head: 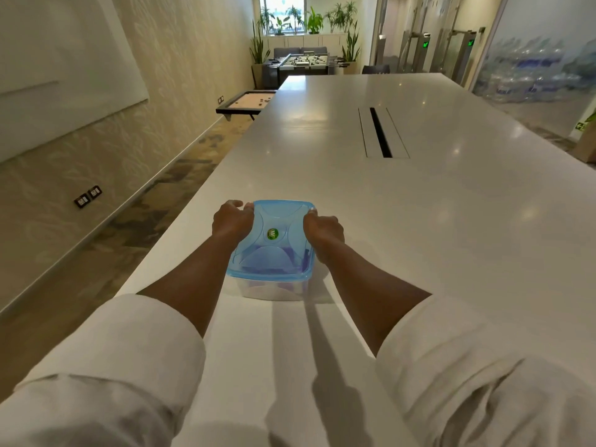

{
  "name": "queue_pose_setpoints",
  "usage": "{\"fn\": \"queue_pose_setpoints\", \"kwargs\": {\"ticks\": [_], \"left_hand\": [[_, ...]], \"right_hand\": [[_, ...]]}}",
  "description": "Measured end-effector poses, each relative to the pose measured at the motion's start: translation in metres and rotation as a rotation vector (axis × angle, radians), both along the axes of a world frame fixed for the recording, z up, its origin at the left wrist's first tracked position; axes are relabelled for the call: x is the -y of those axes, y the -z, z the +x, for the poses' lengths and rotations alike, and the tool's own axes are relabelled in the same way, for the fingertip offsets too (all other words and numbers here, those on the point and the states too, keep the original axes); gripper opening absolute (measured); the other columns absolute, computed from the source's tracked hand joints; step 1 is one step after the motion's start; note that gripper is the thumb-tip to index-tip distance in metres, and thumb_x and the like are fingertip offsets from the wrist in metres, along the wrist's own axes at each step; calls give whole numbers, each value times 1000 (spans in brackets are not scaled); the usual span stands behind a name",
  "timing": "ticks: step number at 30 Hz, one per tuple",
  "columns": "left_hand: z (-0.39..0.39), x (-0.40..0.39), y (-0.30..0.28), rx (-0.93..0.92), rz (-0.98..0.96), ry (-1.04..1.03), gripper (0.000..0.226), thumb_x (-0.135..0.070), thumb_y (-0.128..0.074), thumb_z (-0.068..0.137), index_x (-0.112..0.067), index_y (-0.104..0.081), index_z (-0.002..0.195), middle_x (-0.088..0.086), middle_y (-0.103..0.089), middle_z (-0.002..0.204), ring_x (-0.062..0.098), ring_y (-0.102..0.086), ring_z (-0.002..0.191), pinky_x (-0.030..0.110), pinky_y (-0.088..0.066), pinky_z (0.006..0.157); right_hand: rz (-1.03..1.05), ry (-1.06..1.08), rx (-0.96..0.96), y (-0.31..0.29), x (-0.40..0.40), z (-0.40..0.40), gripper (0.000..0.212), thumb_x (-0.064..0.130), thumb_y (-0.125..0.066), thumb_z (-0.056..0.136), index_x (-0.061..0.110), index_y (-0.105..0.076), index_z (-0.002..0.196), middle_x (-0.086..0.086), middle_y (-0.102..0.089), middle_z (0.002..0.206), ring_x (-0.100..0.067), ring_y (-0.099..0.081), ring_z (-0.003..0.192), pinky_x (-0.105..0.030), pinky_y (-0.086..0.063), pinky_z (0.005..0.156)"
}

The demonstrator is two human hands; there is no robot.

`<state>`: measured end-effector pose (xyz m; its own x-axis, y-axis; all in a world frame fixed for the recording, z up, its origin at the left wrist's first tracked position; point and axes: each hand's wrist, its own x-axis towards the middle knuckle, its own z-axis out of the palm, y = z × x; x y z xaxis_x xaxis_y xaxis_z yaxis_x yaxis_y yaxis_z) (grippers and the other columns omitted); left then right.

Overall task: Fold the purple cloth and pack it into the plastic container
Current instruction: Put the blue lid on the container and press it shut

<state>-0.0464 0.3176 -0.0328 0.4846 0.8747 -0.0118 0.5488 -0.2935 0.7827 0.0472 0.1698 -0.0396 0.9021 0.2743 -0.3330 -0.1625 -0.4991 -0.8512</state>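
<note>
While the purple cloth (272,258) lies folded inside the clear plastic container (272,290) on the glossy white table (419,221), both hands press the translucent blue lid (274,240) down. The left hand (233,221) and right hand (322,230) curl over its far corners, fingers pressed together. Closing seems the step in hand; next, probably firm pressure along the near rim.

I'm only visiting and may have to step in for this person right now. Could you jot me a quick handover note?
Left hand: gripping the left edge of the blue lid.
Right hand: gripping the right edge.
The plastic container stands on the white table, lid on top.
The purple cloth shows through the lid, already inside.
Done: cloth packed.
Left: probably pressing the lid shut; whether it has sealed can't be told.
</note>
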Motion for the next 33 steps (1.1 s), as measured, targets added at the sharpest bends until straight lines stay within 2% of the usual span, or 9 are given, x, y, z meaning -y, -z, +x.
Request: {"fn": "queue_pose_setpoints", "kwargs": {"ticks": [3,7,11,17,24,33], "left_hand": [[-9,6,-2,-17,-22,4,52,-45,-49,94,-11,-54,133,12,-59,135,31,-54,123,42,-42,106],[-21,16,-2,-45,-21,6,48,-44,-46,95,-10,-61,126,13,-64,126,33,-59,114,40,-46,98],[-33,27,0,-19,-28,-24,47,-44,-47,95,-11,-62,124,12,-65,124,32,-59,113,38,-46,95],[-45,38,8,70,-76,-70,37,-34,-52,92,-11,-64,118,10,-67,119,27,-60,104,36,-47,91],[-47,45,11,99,-20,-120,41,-42,-55,92,-14,-67,119,10,-69,118,29,-63,107,38,-50,92],[-48,47,11,71,22,-103,44,-42,-51,94,-12,-65,122,12,-68,121,31,-62,109,44,-50,97]], "right_hand": [[1,23,-5,-4,8,-8,67,54,-37,91,3,-43,135,-16,-56,134,-35,-57,118,-42,-46,98],[-5,15,-23,-4,19,-21,66,53,-37,92,3,-41,135,-16,-57,134,-34,-58,118,-43,-47,99],[-17,5,-29,-3,29,-35,66,54,-35,93,4,-42,134,-15,-59,131,-33,-59,116,-41,-47,98],[-43,-15,-28,3,34,-56,68,57,-28,94,4,-48,131,-15,-60,130,-32,-59,116,-39,-45,94],[-8,27,45,9,36,-70,60,52,-29,98,4,-50,128,-16,-61,126,-34,-58,115,-38,-43,89],[-9,24,80,3,39,-73,58,50,-30,99,4,-50,128,-17,-61,127,-34,-58,115,-39,-44,92]]}}
